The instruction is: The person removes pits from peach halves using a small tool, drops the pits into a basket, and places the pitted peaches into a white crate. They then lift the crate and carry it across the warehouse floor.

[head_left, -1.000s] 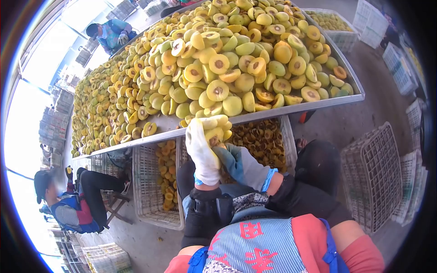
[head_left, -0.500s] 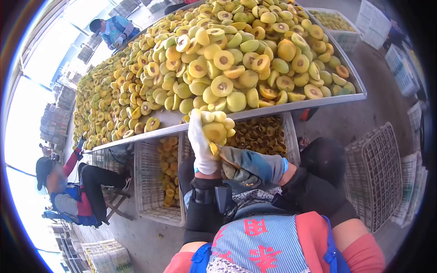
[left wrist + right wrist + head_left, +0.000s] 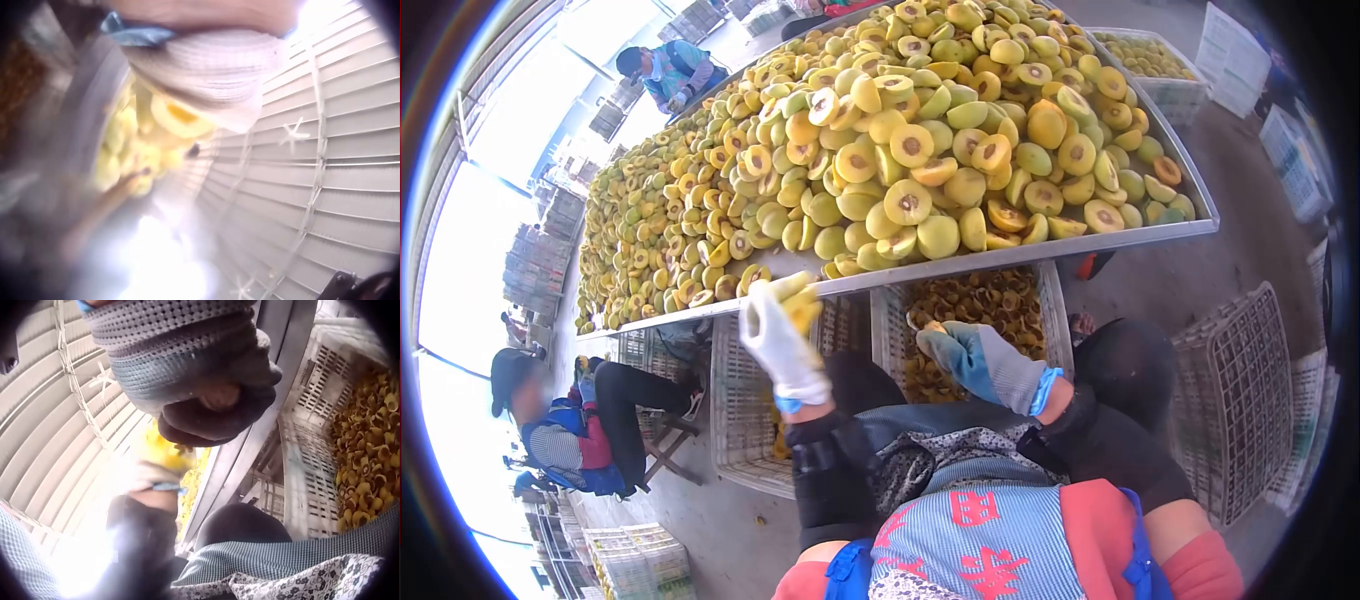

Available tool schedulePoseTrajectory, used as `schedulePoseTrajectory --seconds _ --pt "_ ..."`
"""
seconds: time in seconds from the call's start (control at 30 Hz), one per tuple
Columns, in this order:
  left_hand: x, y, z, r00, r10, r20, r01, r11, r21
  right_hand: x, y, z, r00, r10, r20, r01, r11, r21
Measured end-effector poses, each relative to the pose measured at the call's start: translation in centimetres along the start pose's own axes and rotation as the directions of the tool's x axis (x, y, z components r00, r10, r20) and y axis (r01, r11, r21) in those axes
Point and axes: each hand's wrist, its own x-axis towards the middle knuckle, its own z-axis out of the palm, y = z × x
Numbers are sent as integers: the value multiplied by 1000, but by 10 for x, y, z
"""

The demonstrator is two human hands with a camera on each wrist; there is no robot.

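Note:
My left hand (image 3: 780, 345), in a white glove with yellow-stained fingers, holds a yellow peach half (image 3: 181, 119) beside the table's near edge. Motion blurs it in the head and left wrist views, and the glove hides part of the fruit. To its right, my right hand (image 3: 980, 362), in a blue-grey glove, is over a crate (image 3: 1058, 320) of brown curled scraps (image 3: 990, 300). Its fingers curl around a small tool (image 3: 937, 327) with a tan end and thin curved loop, mostly hidden by the glove. Cut peach halves (image 3: 910, 145) heap on the metal-edged table (image 3: 1040, 250).
Another crate (image 3: 745, 400) stands below the table, left of the scraps. An upright lattice crate (image 3: 1230, 400) is at right, and a crate of fruit (image 3: 1150, 60) at back right. One person (image 3: 570, 430) sits at left; another (image 3: 670, 75) works beyond the table.
My hands have come apart. The left carries the peach half up and left toward the table edge; the right has moved right, over the scrap crate. The head view has shifted slightly.

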Motion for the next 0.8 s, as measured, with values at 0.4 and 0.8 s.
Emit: schedulePoseTrajectory --seconds 0.4,0.8 --pt "95 -50 56 916 -125 381 -329 309 892 8 -22 -3 998 56 -42 -69 880 -469" --pt "113 -68 37 891 -113 439 -294 594 749 11 -33 7 998 54 13 -45 925 -378"
